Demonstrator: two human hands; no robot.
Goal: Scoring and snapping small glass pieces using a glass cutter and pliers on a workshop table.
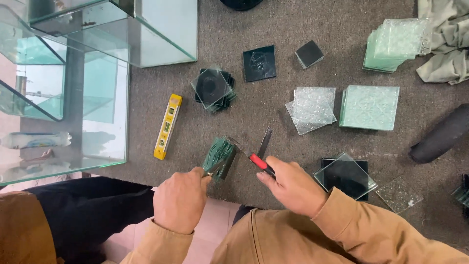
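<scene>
**Glass stack on grey carpet, both hands engaged**

Glass, patterned and green-edged: a small stack of squares (219, 155) stands tilted on the grey carpet (273, 112), just right of the yellow spirit level (167, 126). The left hand (181, 199) pinches the stack's lower corner, fingers closed on it. The right hand (291, 185) is clenched round a red-handled tool (254, 157), its tip at the stack's top edge; probably a glass cutter, though the head is unclear. Judgement: steady the stack firmly and keep fingers off raw edges.
</scene>
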